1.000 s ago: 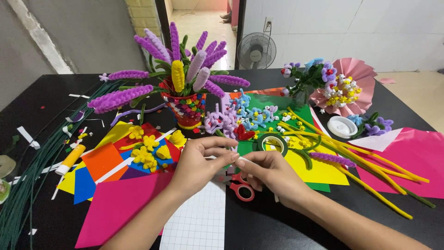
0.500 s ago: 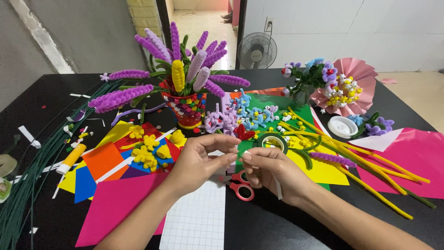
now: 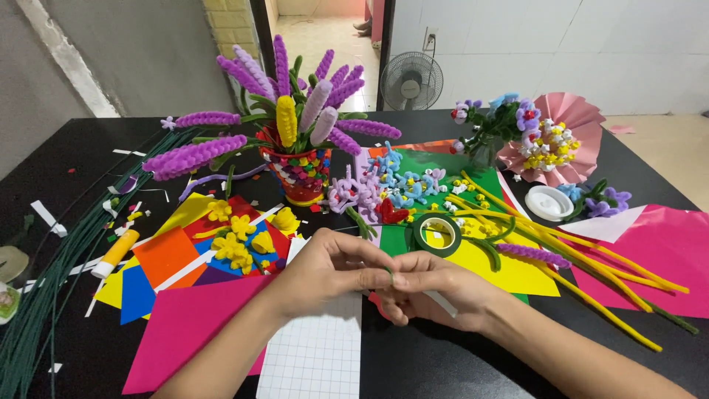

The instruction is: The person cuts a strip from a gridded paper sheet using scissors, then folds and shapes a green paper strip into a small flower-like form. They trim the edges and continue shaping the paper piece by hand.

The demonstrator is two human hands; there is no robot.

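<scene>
Purple flowers point(image 3: 193, 155); pink paper point(image 3: 185, 325); perhaps white stick point(image 3: 443, 303).

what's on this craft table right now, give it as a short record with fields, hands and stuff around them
left hand: fingertips pinched against the right hand's, over the table
right hand: holds a thin white stick
below hands: white grid sheet, magenta paper
just beyond hands: green tape roll on yellow paper
centre back: pot of purple fuzzy flowers
left: glue stick, green wire stems
right: yellow fuzzy stems, pink paper bouquet
surface: black table
</scene>
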